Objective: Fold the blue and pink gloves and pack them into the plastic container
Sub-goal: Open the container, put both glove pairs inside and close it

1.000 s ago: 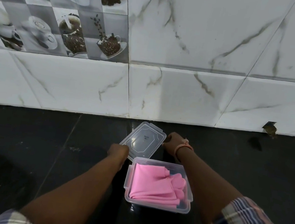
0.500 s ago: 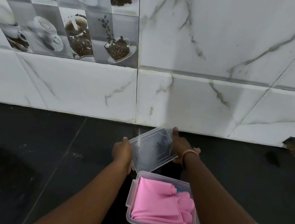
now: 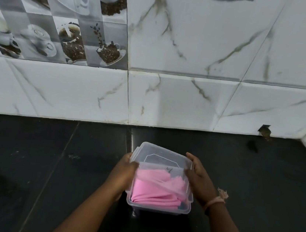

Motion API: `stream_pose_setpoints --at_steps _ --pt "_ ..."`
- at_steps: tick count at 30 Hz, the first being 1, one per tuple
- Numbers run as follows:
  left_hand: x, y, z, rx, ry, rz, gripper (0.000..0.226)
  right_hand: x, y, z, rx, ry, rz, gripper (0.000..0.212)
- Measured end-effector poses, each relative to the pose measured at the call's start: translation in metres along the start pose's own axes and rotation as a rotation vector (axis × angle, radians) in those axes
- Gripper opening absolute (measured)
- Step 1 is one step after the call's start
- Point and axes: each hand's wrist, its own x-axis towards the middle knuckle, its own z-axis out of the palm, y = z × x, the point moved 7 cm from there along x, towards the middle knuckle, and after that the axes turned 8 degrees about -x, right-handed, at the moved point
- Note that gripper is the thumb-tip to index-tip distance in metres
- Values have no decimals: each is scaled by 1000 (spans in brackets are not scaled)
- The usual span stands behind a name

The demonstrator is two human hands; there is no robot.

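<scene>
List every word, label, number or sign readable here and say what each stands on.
None can be read.
Clear lid: an embossed outline and a small dark mark near its front edge, too blurred to read.
Picture tiles on the wall: coffee cups and beans only, no lettering visible.
Plastic container, pink gloves: no text visible.

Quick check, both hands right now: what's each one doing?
Left hand: closed on the left edge of the clear lid.
Right hand: gripping the lid's right edge.
</scene>
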Motion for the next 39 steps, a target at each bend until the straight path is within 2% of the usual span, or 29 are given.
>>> stream_pose_setpoints --at_steps 2,6,13,17,22,27,32,35,39 --pt "-15 -11 0 65 46 31 34 -6 0 8 -149 60 -31 48" --pt "-26 -34 -3 130 110 29 37 -8 7 21 -255 90 -14 46" --pt "-42 -55 -1 31 184 54 37 -4 20 26 -407 136 -11 48" --pt "-47 -58 -2 10 210 82 37 0 21 21 -706 219 41 52" --pt "-35 -51 4 72 132 37 51 13 23 23 -655 159 47 52" --pt "-28 -45 10 169 159 82 49 7 22 24 -650 249 45 48" --pt "-34 -56 9 419 161 110 48 -4 22 25 -733 292 16 43" --pt "-23 -55 6 528 129 49 41 -1 20 27 -755 255 56 42" --pt "-22 -47 7 538 99 -34 42 2 18 26 -722 188 113 54"
